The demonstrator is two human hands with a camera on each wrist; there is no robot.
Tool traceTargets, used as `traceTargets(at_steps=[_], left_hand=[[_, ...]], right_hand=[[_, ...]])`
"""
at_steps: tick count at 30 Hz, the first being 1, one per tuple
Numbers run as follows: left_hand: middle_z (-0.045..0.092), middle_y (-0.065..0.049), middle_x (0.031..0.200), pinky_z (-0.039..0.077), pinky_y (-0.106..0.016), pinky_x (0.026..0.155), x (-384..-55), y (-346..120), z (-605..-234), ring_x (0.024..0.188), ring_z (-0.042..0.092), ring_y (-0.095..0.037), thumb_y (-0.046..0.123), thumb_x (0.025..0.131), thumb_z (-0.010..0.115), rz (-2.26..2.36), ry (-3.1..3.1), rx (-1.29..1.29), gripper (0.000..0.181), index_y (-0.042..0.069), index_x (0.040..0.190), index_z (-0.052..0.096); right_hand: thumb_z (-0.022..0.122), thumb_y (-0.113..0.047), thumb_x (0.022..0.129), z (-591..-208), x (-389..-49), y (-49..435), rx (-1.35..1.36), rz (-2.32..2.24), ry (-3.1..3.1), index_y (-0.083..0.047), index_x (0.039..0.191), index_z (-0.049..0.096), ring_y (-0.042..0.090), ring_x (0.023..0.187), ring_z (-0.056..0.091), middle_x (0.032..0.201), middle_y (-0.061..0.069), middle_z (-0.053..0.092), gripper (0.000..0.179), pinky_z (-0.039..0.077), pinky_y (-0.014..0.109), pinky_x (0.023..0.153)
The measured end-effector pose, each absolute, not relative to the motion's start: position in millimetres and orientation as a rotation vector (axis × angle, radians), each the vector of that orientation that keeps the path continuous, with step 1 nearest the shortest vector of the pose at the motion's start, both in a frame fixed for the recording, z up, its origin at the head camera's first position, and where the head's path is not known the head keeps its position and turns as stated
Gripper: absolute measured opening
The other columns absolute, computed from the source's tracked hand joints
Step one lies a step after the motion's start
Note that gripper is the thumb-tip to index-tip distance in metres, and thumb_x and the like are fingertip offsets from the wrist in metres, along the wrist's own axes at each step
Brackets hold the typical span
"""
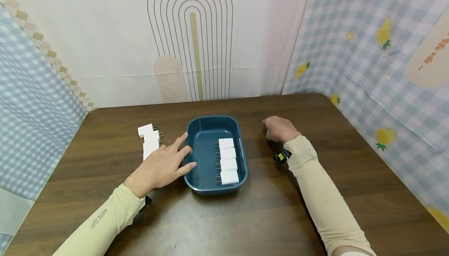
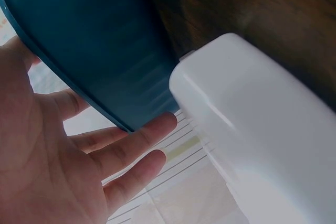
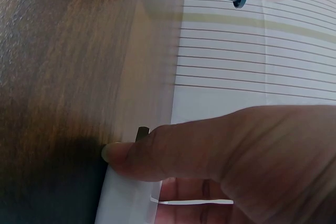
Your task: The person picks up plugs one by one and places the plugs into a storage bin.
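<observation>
A dark blue tray [image 1: 202, 158] stands mid-table. Along its right side lie several white plug-in chargers [image 1: 228, 165] in a column, metal prongs facing left. My left hand [image 1: 162, 167] spreads its fingers over the tray's left rim, and they look extended in the left wrist view. Beside that hand, partly hidden by it, is a staggered row of white chargers [image 1: 151, 141]; one white charger [image 2: 257, 124] looms close in the left wrist view. To the right of the tray my right hand [image 1: 280, 129] grips another white charger [image 3: 126, 198] at the tabletop, a prong showing by the thumb.
The brown wooden table [image 1: 217, 225] reaches back to a patterned cloth backdrop [image 1: 122, 45]. Checked cloth [image 1: 368, 92] hangs along its right edge, with more on the left. Bare wood shows between the tray and my right hand.
</observation>
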State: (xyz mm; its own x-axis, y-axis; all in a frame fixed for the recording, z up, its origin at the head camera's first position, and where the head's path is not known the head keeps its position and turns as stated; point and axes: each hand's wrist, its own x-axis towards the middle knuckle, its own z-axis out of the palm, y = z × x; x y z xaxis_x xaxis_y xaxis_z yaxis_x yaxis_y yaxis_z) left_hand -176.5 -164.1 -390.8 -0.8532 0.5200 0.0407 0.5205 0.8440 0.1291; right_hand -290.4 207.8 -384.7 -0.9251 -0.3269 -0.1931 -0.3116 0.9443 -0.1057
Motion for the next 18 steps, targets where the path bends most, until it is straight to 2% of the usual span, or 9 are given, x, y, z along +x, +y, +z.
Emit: traceTargets(at_steps=[6,18], left_hand=[[0.032,-0.019,0.164,0.046,-0.059,0.107,-176.1,-163.0,-390.9,0.126,0.063,-0.036,0.056,0.101,0.050,-0.217,-3.018,-0.845,0.053,0.015,0.132,0.062],[0.032,-0.019,0.164,0.046,-0.059,0.107,-177.6,-163.1,-389.7,0.126,0.063,-0.036,0.055,0.101,0.051,-0.218,-3.021,-0.843,0.052,0.015,0.131,0.062]], right_hand=[[0.064,0.000,0.087,-385.7,-290.9,208.7,-0.482,-0.101,2.888,-0.005,0.109,0.071,0.029,0.097,0.068,0.112,0.015,0.072,0.023,0.056,0.048,0.081],[0.062,-0.003,0.088,-383.6,-290.5,203.8,-0.553,-0.083,2.962,-0.005,0.102,0.072,0.027,0.090,0.065,0.104,0.013,0.071,0.017,0.056,0.047,0.080]])
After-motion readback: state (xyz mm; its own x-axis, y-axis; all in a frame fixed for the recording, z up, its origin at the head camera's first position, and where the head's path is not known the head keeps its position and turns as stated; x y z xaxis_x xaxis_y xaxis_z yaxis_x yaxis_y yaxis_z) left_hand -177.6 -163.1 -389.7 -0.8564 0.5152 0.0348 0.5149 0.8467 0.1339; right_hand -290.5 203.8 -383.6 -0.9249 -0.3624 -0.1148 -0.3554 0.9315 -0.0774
